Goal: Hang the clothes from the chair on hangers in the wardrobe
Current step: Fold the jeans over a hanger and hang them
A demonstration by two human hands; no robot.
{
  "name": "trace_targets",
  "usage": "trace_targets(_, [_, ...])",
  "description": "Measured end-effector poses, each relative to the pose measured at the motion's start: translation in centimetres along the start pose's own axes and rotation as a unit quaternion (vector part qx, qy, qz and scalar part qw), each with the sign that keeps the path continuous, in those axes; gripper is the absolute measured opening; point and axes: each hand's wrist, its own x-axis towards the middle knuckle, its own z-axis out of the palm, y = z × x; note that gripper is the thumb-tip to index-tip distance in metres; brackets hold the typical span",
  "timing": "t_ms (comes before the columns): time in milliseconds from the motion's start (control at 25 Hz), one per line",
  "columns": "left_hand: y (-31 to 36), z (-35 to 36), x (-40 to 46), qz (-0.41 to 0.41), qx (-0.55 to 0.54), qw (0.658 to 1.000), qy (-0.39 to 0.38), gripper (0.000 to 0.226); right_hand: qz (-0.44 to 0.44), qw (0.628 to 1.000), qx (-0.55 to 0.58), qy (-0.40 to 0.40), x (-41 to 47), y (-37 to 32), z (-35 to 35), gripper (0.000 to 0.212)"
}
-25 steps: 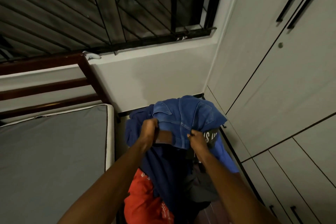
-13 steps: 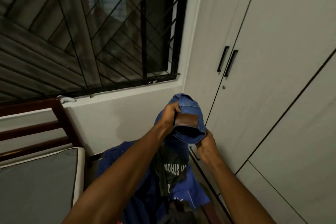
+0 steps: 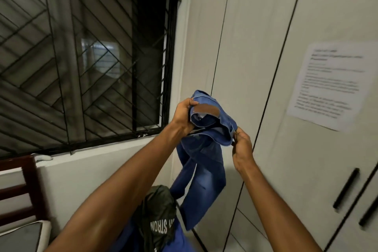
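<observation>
A pair of blue jeans [image 3: 204, 170] with a brown leather waistband patch hangs in the air in front of the closed wardrobe [image 3: 266, 67]. My left hand [image 3: 183, 117] grips the waistband at its left side. My right hand [image 3: 240, 145] pinches the waistband at its right side, slightly lower. The legs dangle down over the pile below. A dark garment with white lettering [image 3: 158, 217] and another blue garment [image 3: 180, 239] lie heaped beneath my arms. The chair itself is hidden under them. No hanger is in sight.
A barred window [image 3: 86, 57] fills the left wall. The wooden bed frame [image 3: 22, 186] and grey mattress [image 3: 22, 235] sit at lower left. A printed paper sheet [image 3: 329, 86] is stuck on a wardrobe door, and black door handles [image 3: 345, 190] show at lower right.
Both hands have lifted the jeans up off the pile, so the legs now hang free. My view has tilted upward and toward the wardrobe doors.
</observation>
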Motion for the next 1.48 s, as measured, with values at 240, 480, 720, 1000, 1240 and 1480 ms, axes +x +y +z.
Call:
trace_targets(240, [1.3,10.3,-6.1,0.06,0.007,0.997,-0.041,0.016,-0.055,0.996,0.075,-0.004,-3.8,-10.1,-5.6,0.036])
trace_targets(480, [-0.8,14.4,-12.5,0.064,0.036,0.997,-0.023,0.035,-0.044,0.99,0.134,0.015,-9.0,-14.3,-12.3,0.029])
trace_targets(720, [-3.7,13.9,-19.2,0.056,0.117,0.985,-0.115,0.074,-0.003,0.992,0.124,0.032,-15.1,-17.6,-16.5,0.026])
trace_targets(1000, [-5.6,15.8,-28.2,0.168,0.467,0.868,-0.009,0.02,0.072,0.987,0.135,0.049,-22.3,-19.5,-20.1,0.022])
trace_targets(1240, [-7.1,17.8,-34.2,0.203,0.411,0.888,0.022,0.031,0.161,0.975,-0.15,0.035,-30.5,-15.6,-22.0,0.026])
trace_targets(1480, [-9.4,21.4,-37.8,0.281,0.529,0.797,0.075,0.031,0.201,0.969,-0.031,-0.137,-41.6,-10.0,-23.2,0.066])
